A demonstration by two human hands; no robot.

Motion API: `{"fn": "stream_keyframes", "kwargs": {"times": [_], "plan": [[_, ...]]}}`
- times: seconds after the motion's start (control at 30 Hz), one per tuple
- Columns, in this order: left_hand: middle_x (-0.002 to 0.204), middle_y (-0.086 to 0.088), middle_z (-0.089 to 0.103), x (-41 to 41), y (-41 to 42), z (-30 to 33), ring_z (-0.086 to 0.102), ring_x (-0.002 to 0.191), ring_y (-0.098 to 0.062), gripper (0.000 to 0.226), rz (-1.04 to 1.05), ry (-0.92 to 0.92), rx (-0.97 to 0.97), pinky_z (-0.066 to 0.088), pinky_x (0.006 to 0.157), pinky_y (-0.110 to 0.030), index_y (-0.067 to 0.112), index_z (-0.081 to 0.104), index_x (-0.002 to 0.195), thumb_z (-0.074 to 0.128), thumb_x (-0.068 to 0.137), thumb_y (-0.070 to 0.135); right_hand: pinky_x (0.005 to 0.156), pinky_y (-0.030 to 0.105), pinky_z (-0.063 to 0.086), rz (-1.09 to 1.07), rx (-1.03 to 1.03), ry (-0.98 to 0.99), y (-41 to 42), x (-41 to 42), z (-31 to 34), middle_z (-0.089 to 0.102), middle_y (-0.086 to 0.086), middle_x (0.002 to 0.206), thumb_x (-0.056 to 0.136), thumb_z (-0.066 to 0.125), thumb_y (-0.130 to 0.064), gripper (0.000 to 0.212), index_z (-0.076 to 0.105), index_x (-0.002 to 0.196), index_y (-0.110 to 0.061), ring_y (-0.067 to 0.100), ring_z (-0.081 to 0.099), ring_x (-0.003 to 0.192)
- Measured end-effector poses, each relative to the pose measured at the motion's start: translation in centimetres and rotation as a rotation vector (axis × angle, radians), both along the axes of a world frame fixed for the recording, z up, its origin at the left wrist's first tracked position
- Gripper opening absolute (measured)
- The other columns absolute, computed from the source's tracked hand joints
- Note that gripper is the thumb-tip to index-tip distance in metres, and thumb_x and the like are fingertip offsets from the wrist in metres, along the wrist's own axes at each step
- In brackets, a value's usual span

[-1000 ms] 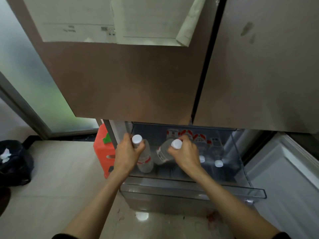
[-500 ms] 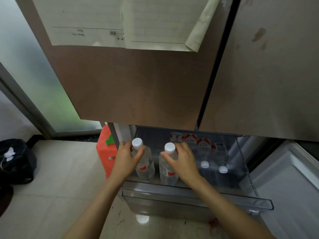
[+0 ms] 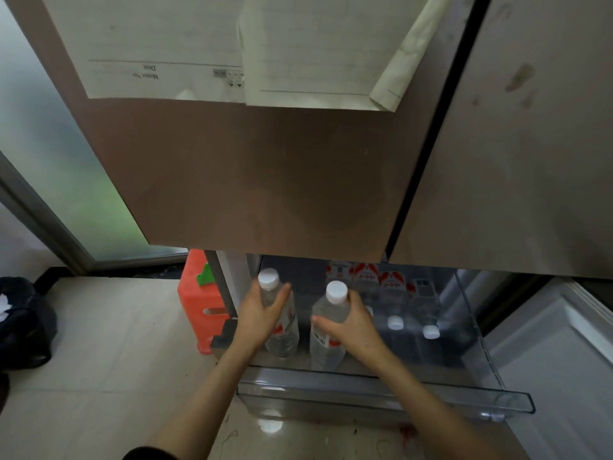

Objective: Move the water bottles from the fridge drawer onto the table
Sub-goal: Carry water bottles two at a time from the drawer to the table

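The clear fridge drawer (image 3: 391, 396) is pulled out below the brown fridge doors. My left hand (image 3: 262, 315) is wrapped around an upright clear water bottle (image 3: 285, 336) with a white cap and red label at the drawer's left end. My right hand (image 3: 351, 325) grips a second upright bottle (image 3: 326, 343) beside it. Further right, two more white-capped bottles (image 3: 395, 322) (image 3: 430, 331) stand in the drawer, with several red-labelled bottles (image 3: 365, 277) behind them under the door.
An orange plastic stool (image 3: 195, 303) stands on the tiled floor left of the fridge. A black bag (image 3: 23, 320) lies at the far left. The open lower door (image 3: 564, 360) is at the right. Paper sheets (image 3: 232, 48) hang on the fridge door above.
The right-hand bottle went from tilted to upright. Both bottles have risen slightly in my hands while the view shifted downward and closer.
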State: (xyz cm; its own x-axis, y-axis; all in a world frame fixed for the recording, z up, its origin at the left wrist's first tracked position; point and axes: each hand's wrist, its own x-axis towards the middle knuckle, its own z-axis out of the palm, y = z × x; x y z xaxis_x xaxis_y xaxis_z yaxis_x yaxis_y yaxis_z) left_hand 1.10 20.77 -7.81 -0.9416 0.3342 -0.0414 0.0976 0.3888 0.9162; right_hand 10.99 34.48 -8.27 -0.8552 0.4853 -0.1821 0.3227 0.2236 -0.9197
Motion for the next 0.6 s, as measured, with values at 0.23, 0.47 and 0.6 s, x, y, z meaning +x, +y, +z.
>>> {"fn": "stream_keyframes", "kwargs": {"times": [0.23, 0.47, 0.6], "plan": [[0.076, 0.005, 0.058, 0.5, -0.3, 0.3, 0.055, 0.072, -0.001, 0.013, 0.005, 0.062, 0.145, 0.042, 0.061, -0.007, 0.024, 0.05, 0.079, 0.06, 0.087, 0.021, 0.095, 0.029, 0.047, -0.181, -0.104, 0.167, -1.2, -0.6, -0.5, 0.065, -0.003, 0.105, 0.079, 0.072, -0.016, 0.037, 0.055, 0.111, -0.017, 0.008, 0.06, 0.101], [0.088, 0.008, 0.061, 2.2, -2.3, 2.4, 0.055, 0.08, 0.013, 0.014, -0.035, 0.226, 0.162, 0.045, 0.074, -0.016, 0.023, 0.055, 0.092, 0.065, 0.083, 0.02, 0.097, 0.03, 0.044, 0.036, 0.155, 0.185, -1.1, 1.4, 2.4, 0.055, -0.002, 0.121, 0.079, 0.071, -0.031, 0.051, 0.048, 0.123, -0.021, 0.012, 0.053, 0.112], [0.097, 0.01, 0.061, 5.2, -4.3, 5.1, 0.058, 0.091, 0.002, 0.021, 0.07, 0.31, 0.247, 0.047, 0.082, -0.022, 0.015, 0.058, 0.102, 0.066, 0.083, 0.016, 0.097, 0.025, 0.04, 0.105, 0.248, 0.333, -2.5, 4.1, 5.6, 0.052, -0.002, 0.123, 0.078, 0.072, -0.032, 0.055, 0.046, 0.125, -0.021, 0.01, 0.049, 0.113]]}}
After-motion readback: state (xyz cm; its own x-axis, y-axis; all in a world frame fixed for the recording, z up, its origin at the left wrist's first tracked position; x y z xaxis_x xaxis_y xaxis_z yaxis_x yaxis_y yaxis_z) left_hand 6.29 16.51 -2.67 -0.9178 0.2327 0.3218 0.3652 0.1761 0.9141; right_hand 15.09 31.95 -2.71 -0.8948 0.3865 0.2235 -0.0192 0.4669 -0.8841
